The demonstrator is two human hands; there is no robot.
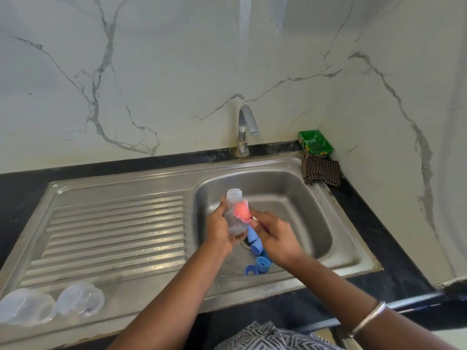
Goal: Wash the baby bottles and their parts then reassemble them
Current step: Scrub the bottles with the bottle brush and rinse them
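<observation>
A: Where is the bottle?

B: Over the sink basin [290, 188], near its left wall. The left hand [219, 227] holds the clear bottle [236, 213] upright, a little tilted, its open threaded neck at the top. The grip of that hand is clamped on the bottle, fingers round the back and thumb at the front.

A: And the other hand?

B: The right hand [274, 234] is just beside it, its grip pinched on the thin white handle of a brush with a pink sponge head [240, 210]. The pink head lies against the side of the bottle, soapy.

A: What is in the basin?

B: Blue parts by the drain, below the two hands. Two blue caps [255, 242] lie tipped over near the drain, and two blue rings [259, 266] lie closer to the front wall of the basin. The right wrist hides part of them.

A: Anything on the draining board?

B: At its front left corner, two clear plastic domes [50, 303] lie side by side, touching or nearly so. The ribbed part of the draining board [116, 228] is wet.

A: And round the sink?

B: The tap [246, 130] stands at the back edge, behind the basin; no water shows at its spout. At the back right corner of the dark bench [22, 188] sits a green box [315, 144], with a checked cloth [321, 173] just in front of it, draped over the sink's corner. A bangle [369, 318] is on the right wrist.
</observation>
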